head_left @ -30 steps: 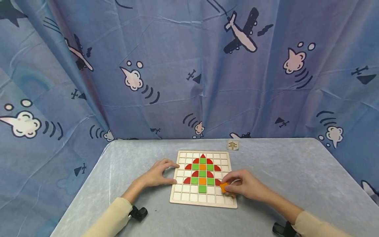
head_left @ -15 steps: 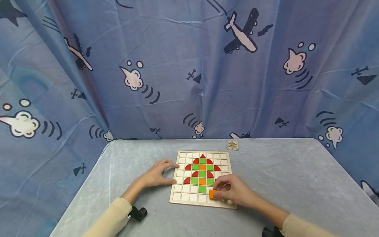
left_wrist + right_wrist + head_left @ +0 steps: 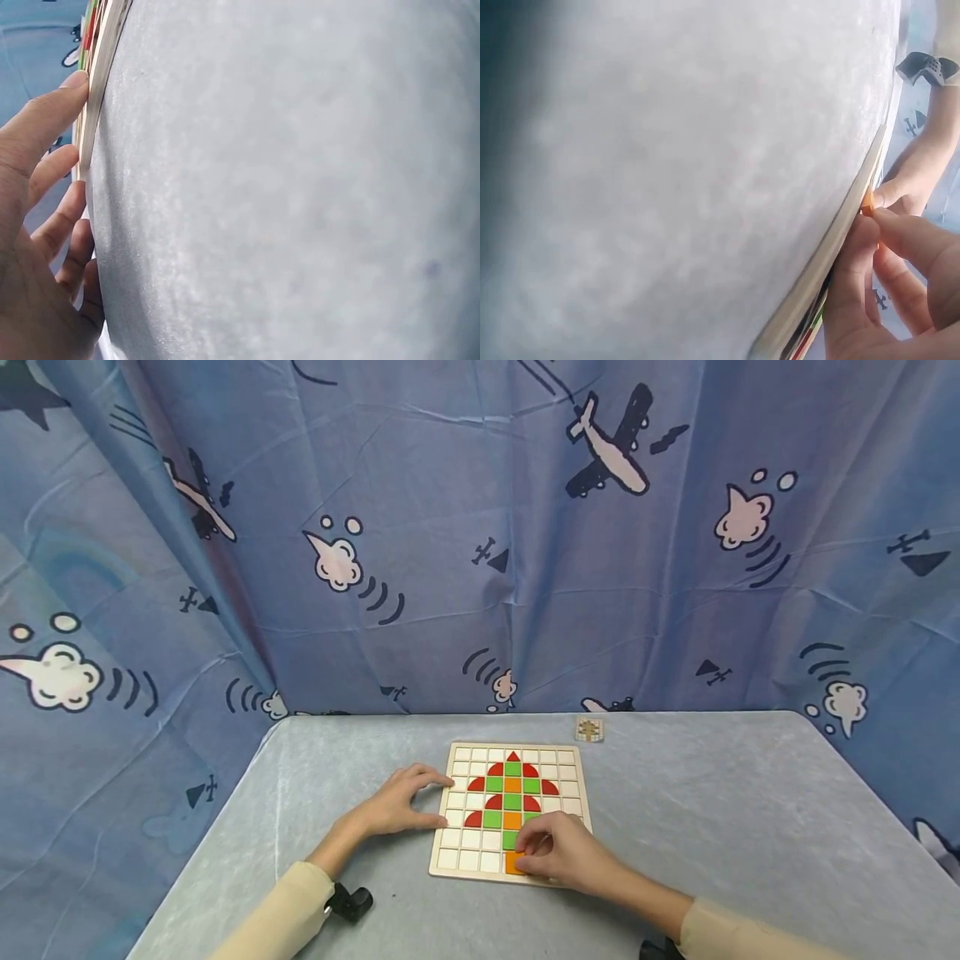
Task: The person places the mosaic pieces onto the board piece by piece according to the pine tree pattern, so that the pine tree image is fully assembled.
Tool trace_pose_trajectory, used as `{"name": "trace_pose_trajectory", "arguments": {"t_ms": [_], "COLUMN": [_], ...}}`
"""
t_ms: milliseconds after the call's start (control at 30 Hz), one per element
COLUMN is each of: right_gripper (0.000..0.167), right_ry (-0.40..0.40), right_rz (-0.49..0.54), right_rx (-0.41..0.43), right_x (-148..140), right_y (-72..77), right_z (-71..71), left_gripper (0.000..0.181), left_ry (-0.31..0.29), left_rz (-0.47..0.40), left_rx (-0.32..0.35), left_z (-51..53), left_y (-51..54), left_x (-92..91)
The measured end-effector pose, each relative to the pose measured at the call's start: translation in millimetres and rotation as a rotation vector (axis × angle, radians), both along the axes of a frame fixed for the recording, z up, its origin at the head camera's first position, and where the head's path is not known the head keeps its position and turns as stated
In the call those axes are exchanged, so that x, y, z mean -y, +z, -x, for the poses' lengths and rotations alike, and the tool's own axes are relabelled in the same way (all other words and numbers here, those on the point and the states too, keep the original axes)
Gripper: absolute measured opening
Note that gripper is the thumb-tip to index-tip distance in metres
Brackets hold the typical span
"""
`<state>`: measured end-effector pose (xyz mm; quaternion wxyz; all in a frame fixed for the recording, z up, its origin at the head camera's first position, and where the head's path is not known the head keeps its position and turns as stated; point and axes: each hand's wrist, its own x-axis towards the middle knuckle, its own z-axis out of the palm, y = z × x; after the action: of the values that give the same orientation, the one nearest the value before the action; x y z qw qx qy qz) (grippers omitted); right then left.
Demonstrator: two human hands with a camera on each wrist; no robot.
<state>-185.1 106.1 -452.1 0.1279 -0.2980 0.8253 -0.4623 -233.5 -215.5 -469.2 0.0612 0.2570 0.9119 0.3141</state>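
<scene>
A square wooden grid board [image 3: 468, 860] lies on the table, its cells filled with white, red, green and orange tiles in a tree shape. Between thumb and fingers, my right hand [image 3: 566, 857] pinches an orange square tile [image 3: 513, 863] at the bottom row, under the lowest green tile [image 3: 509, 840]. That tile's edge [image 3: 868, 201] also shows in the right wrist view. My left hand [image 3: 393, 802] rests against the board's left edge, thumb and fingers spread and relaxed. The right hand hides the board's lower right part.
A small pattern card [image 3: 589, 729] lies behind the board, near the table's far edge. A blue printed curtain [image 3: 420, 568] hangs behind the grey table [image 3: 712, 810]. Dark wrist devices [image 3: 349, 902] sit at the sleeves.
My right hand has carried the orange tile leftward and nearer to me, from the board's right side to the bottom row's middle. The left hand has stayed in place.
</scene>
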Motion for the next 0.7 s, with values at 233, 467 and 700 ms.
{"name": "trace_pose_trajectory", "arguments": {"t_ms": [233,467,700], "right_gripper": [0.016,0.017,0.017], "right_ry": [0.001,0.003,-0.011], "right_rz": [-0.042,-0.056,-0.069], "right_rx": [-0.034,-0.052,-0.057], "right_x": [5.9,7.2,8.7], "right_y": [-0.5,-0.6,0.3], "right_z": [-0.3,0.1,-1.0], "left_gripper": [0.059,0.059,0.059], "left_ry": [-0.002,-0.003,-0.004], "left_rz": [-0.004,-0.001,0.001], "left_rx": [-0.003,-0.004,-0.009], "left_z": [0.0,-0.2,0.2], "left_y": [-0.4,-0.1,0.1], "left_x": [0.6,0.4,-0.1]}}
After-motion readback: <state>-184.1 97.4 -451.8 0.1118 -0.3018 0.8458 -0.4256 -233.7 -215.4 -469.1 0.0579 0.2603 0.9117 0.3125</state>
